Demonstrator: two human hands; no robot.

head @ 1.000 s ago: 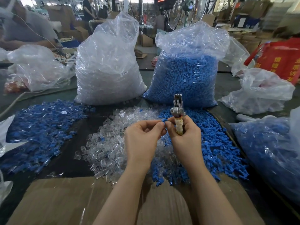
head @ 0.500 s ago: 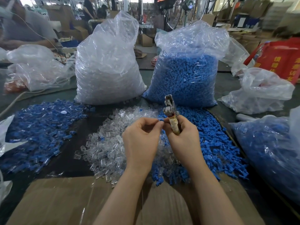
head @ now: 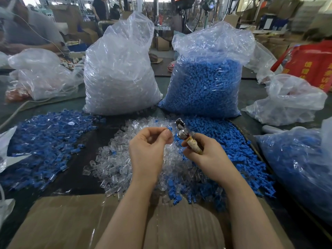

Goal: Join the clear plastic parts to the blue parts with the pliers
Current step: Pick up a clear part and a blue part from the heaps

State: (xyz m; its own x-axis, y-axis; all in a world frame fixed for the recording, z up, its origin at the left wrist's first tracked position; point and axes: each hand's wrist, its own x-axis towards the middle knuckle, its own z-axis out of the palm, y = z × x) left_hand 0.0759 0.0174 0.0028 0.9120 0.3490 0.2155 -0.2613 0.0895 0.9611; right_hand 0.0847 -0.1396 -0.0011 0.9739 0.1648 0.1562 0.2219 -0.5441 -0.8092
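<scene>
My left hand (head: 150,151) pinches one small blue part (head: 170,129) between thumb and finger. My right hand (head: 206,153) curls round one pair of pliers (head: 186,136), tip pointing to 11 o'clock, just beside that part. Two big bags stand at 12 o'clock: a clear-part bag (head: 119,76) and a blue-part bag (head: 204,83). Loose clear parts (head: 115,162) and blue parts (head: 233,146) lie below my hands, too many to count. I cannot tell if a clear piece is on the blue part.
</scene>
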